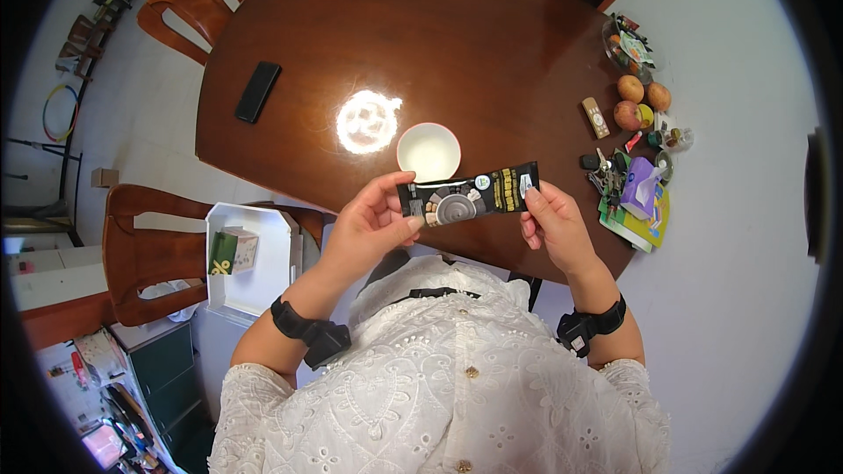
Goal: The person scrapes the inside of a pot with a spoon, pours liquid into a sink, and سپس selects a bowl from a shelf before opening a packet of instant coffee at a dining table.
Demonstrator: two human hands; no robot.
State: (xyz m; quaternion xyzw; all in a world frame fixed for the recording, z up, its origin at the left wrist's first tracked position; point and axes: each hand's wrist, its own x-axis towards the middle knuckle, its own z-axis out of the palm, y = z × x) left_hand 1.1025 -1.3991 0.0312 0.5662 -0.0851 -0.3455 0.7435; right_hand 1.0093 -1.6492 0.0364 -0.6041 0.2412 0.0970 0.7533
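Between my two hands I hold a black printed sachet, tilted slightly up to the right. It bears writing and a picture of a bowl of grey paste. My left hand pinches its left end between thumb and fingers. At the other end, the thumb and forefinger of my right hand grip the corner. Just beyond the sachet, a white bowl with a pinkish rim stands on the wooden table; the sachet hides part of its near edge. What the bowl may hold is hard to tell.
A black smartphone lies at the left. Along the right edge are a remote control, apples, keys, a purple tissue pack and a glass fruit bowl. A wooden chair holds a white open box.
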